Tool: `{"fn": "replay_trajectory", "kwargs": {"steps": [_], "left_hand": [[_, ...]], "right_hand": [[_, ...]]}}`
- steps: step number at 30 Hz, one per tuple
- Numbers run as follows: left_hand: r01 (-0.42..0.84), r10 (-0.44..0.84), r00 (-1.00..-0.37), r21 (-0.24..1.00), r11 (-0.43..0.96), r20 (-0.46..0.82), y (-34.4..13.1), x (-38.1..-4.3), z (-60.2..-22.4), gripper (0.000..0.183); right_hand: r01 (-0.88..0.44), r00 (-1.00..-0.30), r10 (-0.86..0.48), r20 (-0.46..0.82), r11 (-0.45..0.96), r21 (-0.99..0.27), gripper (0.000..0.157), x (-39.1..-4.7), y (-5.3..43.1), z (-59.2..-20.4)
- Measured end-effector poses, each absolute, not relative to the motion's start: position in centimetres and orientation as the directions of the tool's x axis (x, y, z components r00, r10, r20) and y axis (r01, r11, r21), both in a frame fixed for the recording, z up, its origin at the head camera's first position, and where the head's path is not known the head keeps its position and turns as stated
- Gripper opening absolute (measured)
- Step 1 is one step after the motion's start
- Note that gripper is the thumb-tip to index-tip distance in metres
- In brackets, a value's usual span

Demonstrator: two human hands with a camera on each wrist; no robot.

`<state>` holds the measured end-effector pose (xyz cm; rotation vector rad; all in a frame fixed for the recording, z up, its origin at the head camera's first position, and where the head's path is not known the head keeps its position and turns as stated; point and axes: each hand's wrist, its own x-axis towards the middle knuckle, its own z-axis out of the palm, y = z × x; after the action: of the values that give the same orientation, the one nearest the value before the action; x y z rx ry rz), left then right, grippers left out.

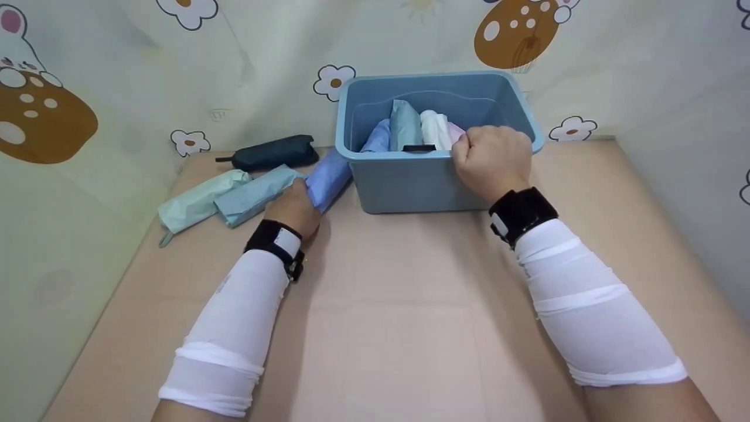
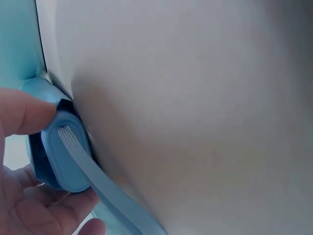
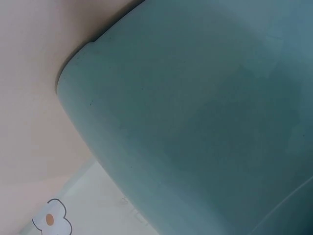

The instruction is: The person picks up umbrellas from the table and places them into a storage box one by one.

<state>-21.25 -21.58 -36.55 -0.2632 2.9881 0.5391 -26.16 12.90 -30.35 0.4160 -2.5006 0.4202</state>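
Observation:
My left hand [image 1: 295, 208] grips a folded blue umbrella [image 1: 330, 180] lying on the table, just left of the bin. In the left wrist view, the thumb and fingers are around the umbrella's handle end [image 2: 71, 161], and a pale strap [image 2: 112, 193] hangs from it. My right hand [image 1: 497, 159] holds the front rim of the blue-grey plastic bin [image 1: 416, 187], its fingers curled over the edge and partly hidden. Inside the bin stand a blue umbrella [image 1: 378, 136], a teal one [image 1: 405, 126], a white rolled one [image 1: 435, 129] and something pink [image 1: 454, 132].
Left of the left hand lie a teal folded umbrella [image 1: 255, 196], a mint green one [image 1: 202, 202] and a black one [image 1: 275, 154]. Behind the bin rises a patterned wall covering [image 1: 269, 64]. The tan tabletop [image 1: 398, 316] stretches between the forearms.

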Motion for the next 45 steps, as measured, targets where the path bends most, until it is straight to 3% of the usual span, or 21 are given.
{"fn": "replay_trajectory", "kwargs": {"steps": [11, 17, 26, 37, 45], "left_hand": [[-0.262, -0.176, -0.942, 0.301, 0.917, -0.285, -21.5, -20.3, -35.2, 0.090], [-0.226, -0.147, -0.946, 0.259, 0.939, -0.290, -21.6, -20.0, -35.3, 0.083], [-0.238, -0.178, -0.949, 0.222, 0.946, -0.259, -21.3, -20.7, -35.9, 0.076], [-0.281, -0.182, -0.945, 0.391, 0.876, -0.272, -21.9, -20.1, -35.5, 0.084], [-0.266, -0.178, -0.958, 0.463, 0.845, -0.225, -22.8, -19.5, -35.8, 0.077]], "right_hand": [[-0.372, -0.796, -0.198, 0.572, 0.905, -0.205, 0.048, -26.2, 12.9, -30.4], [-0.392, -0.767, -0.211, 0.606, 0.901, -0.183, 0.048, -26.3, 13.0, -30.5], [-0.386, -0.781, -0.209, 0.589, 0.903, -0.191, 0.049, -26.3, 12.9, -30.5], [-0.381, -0.791, -0.207, 0.576, 0.903, -0.200, 0.050, -26.2, 12.7, -30.3], [-0.387, -0.775, -0.204, 0.598, 0.901, -0.194, 0.047, -26.3, 12.9, -30.5]]}}
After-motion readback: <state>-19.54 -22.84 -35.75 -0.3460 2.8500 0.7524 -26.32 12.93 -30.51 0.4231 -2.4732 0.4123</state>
